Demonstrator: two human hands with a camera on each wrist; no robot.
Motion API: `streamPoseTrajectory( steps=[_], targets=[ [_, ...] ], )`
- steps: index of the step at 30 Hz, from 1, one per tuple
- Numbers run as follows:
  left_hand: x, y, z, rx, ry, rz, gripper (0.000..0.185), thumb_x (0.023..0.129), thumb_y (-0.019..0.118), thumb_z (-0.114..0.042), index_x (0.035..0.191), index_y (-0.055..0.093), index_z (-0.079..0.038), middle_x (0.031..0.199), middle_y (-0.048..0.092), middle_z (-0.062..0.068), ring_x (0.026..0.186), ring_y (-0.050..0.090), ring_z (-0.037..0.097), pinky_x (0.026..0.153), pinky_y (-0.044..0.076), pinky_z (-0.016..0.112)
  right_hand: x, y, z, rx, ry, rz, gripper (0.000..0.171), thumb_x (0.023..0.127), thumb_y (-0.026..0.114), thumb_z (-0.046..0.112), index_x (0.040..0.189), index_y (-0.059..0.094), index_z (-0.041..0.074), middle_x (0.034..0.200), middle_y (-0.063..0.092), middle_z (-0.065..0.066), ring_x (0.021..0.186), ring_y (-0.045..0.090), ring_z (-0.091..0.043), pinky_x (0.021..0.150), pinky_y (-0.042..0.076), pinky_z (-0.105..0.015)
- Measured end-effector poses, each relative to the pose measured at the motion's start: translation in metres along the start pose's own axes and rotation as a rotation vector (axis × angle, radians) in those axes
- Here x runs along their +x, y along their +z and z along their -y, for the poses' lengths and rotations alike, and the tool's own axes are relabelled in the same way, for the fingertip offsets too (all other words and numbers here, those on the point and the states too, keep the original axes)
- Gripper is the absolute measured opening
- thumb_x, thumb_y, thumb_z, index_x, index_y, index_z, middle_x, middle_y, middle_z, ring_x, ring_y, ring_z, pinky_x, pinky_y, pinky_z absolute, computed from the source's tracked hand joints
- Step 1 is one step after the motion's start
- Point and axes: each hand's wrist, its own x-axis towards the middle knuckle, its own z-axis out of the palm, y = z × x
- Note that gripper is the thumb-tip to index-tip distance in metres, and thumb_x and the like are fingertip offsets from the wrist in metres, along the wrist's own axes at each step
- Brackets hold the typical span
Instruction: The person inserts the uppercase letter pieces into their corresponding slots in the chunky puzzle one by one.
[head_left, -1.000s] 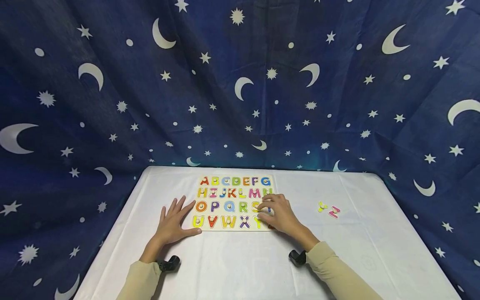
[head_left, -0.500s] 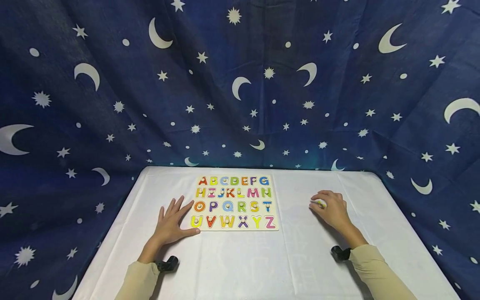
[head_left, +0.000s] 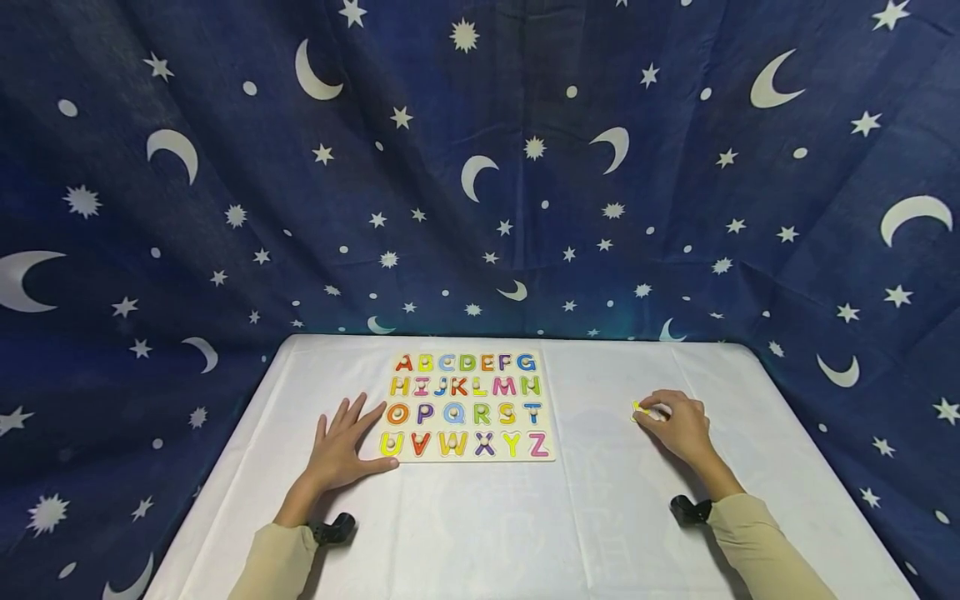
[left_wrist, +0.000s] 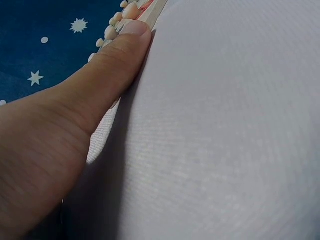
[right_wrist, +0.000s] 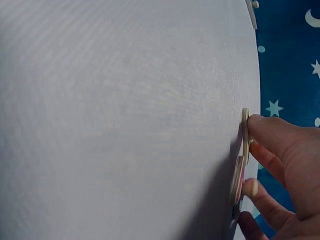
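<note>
The wooden alphabet puzzle board (head_left: 555,421) lies on the table with knobbed letters in rows; its Y recess (head_left: 512,444) and Z recess (head_left: 537,444) show no knobs. My left hand (head_left: 337,454) lies with spread fingers along the board's left edge, the thumb (left_wrist: 120,55) touching the near corner. To the right of the board, my right hand (head_left: 681,427) pinches the yellow letter Y piece (head_left: 636,412) between thumb and fingers at the tabletop. Close under those fingers, a pink-edged letter Z piece (right_wrist: 238,181) shows in the right wrist view; the hand hides it in the head view.
A white cloth covers the table (head_left: 480,533). Behind it hangs a dark blue curtain (head_left: 420,167) with moons and stars. A small black camera is strapped to each wrist, the left one (head_left: 335,529) and the right one (head_left: 688,510).
My right hand has left the board's right side, uncovering the seated T, and moved right to the loose letters, where it now pinches the Y piece. The left hand has stayed put.
</note>
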Motion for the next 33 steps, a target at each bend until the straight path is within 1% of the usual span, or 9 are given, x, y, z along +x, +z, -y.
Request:
streamPoseTrajectory(
  steps=[7, 11, 15, 18, 22, 25, 28, 33],
  targets=[
    [0.002, -0.001, 0.0, 0.005, 0.002, -0.001, 0.108, 0.068, 0.086, -0.065, 0.156, 0.045, -0.019, 0.168, 0.022, 0.021, 0.155, 0.009, 0.048, 0.119, -0.004, 0.071, -0.001, -0.001, -0.002, 0.013, 0.005, -0.014, 0.018, 0.087, 0.083, 0.021, 0.095, 0.077, 0.005, 0.129, 0.064, -0.025, 0.121, 0.044, -0.054, 0.091, 0.032, -0.07],
    [0.002, 0.0, 0.0, 0.001, 0.005, 0.002, 0.108, 0.068, 0.086, -0.065, 0.157, 0.045, -0.018, 0.168, 0.022, 0.021, 0.155, 0.008, 0.048, 0.119, -0.005, 0.071, -0.002, -0.001, 0.0, 0.019, 0.015, -0.023, 0.017, 0.086, 0.082, 0.018, 0.094, 0.077, 0.004, 0.128, 0.064, -0.026, 0.121, 0.045, -0.053, 0.09, 0.032, -0.069],
    [0.001, 0.001, 0.001, 0.002, 0.007, -0.009, 0.108, 0.068, 0.086, -0.065, 0.156, 0.045, -0.018, 0.168, 0.022, 0.021, 0.155, 0.009, 0.048, 0.119, -0.005, 0.071, 0.0, 0.001, 0.007, 0.024, 0.029, -0.033, 0.018, 0.088, 0.081, 0.019, 0.095, 0.078, 0.003, 0.127, 0.065, -0.025, 0.119, 0.046, -0.051, 0.089, 0.033, -0.067],
    [0.0, 0.002, 0.002, -0.001, 0.006, -0.012, 0.108, 0.068, 0.086, -0.064, 0.156, 0.046, -0.017, 0.168, 0.022, 0.021, 0.155, 0.009, 0.048, 0.119, -0.005, 0.071, 0.002, 0.005, 0.019, 0.04, 0.023, -0.031, 0.019, 0.088, 0.081, 0.019, 0.097, 0.078, 0.003, 0.129, 0.064, -0.025, 0.119, 0.045, -0.049, 0.089, 0.033, -0.065],
    [0.0, 0.002, 0.001, -0.006, 0.005, -0.004, 0.108, 0.068, 0.087, -0.064, 0.156, 0.045, -0.016, 0.168, 0.022, 0.021, 0.155, 0.008, 0.048, 0.119, -0.006, 0.071, 0.003, 0.016, 0.042, 0.077, -0.026, -0.016, 0.017, 0.086, 0.082, 0.016, 0.097, 0.078, 0.004, 0.129, 0.064, -0.024, 0.12, 0.045, -0.049, 0.088, 0.033, -0.064],
    [-0.001, 0.003, 0.001, -0.007, 0.008, -0.007, 0.108, 0.068, 0.087, -0.064, 0.156, 0.045, -0.017, 0.168, 0.022, 0.021, 0.155, 0.009, 0.048, 0.12, -0.005, 0.071, 0.002, 0.028, 0.062, 0.1, -0.07, -0.007, 0.016, 0.083, 0.083, 0.014, 0.096, 0.079, 0.005, 0.127, 0.066, -0.022, 0.119, 0.048, -0.047, 0.09, 0.035, -0.062],
    [-0.001, 0.003, 0.0, -0.01, 0.015, -0.015, 0.108, 0.068, 0.087, -0.064, 0.156, 0.046, -0.017, 0.168, 0.023, 0.021, 0.154, 0.01, 0.048, 0.12, -0.005, 0.071, -0.002, 0.042, 0.08, 0.129, -0.092, 0.007, 0.016, 0.081, 0.085, 0.012, 0.095, 0.079, 0.007, 0.126, 0.067, -0.02, 0.117, 0.049, -0.045, 0.093, 0.037, -0.061],
    [-0.002, 0.003, 0.001, -0.009, 0.025, -0.027, 0.107, 0.068, 0.087, -0.062, 0.156, 0.046, -0.016, 0.167, 0.024, 0.021, 0.154, 0.011, 0.049, 0.119, -0.004, 0.071, -0.008, 0.065, 0.105, 0.167, -0.134, 0.025, 0.013, 0.077, 0.085, 0.011, 0.089, 0.08, 0.01, 0.123, 0.068, -0.017, 0.113, 0.051, -0.041, 0.092, 0.039, -0.059]
  ],
)
